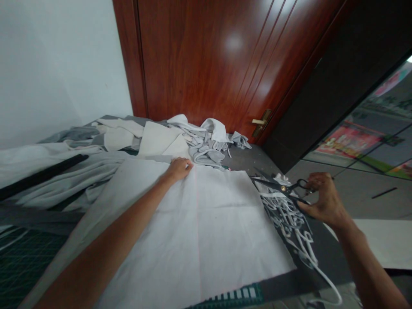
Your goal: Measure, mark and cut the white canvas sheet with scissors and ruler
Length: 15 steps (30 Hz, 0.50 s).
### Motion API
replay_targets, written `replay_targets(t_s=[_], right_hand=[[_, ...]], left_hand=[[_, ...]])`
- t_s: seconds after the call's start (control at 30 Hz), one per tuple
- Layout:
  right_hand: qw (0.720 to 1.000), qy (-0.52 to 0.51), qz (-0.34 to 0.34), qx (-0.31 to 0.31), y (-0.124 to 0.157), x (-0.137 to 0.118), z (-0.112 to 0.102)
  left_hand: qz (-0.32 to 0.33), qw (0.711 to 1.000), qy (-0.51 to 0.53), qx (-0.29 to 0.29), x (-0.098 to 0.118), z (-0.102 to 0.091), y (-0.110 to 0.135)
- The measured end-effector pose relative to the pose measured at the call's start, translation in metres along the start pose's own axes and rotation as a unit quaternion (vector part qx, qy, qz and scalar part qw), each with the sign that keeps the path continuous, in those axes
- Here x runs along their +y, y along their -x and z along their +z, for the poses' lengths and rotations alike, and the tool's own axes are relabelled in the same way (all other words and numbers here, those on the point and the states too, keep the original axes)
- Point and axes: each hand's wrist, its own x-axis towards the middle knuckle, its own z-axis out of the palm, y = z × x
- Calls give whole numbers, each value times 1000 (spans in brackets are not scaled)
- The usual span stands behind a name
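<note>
Lying flat over a green cutting mat [25, 266], a white cloth [193, 231] is pressed down near its far edge by the open left hand [179, 168]; black scissors [280, 187] are gripped in the curled right hand [325, 201], just beside the cloth's right edge, above white scraps [289, 223].
</note>
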Motion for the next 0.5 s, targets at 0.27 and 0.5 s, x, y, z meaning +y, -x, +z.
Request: replay_targets(t_s=[0.27, 0.5], right_hand=[[988, -124, 96, 3, -13, -37, 29], [983, -27, 174, 51, 4, -32, 23]], left_hand=[[-1, 1000, 11, 3, 1, -1, 2], [-4, 1000, 24, 10, 3, -3, 2]])
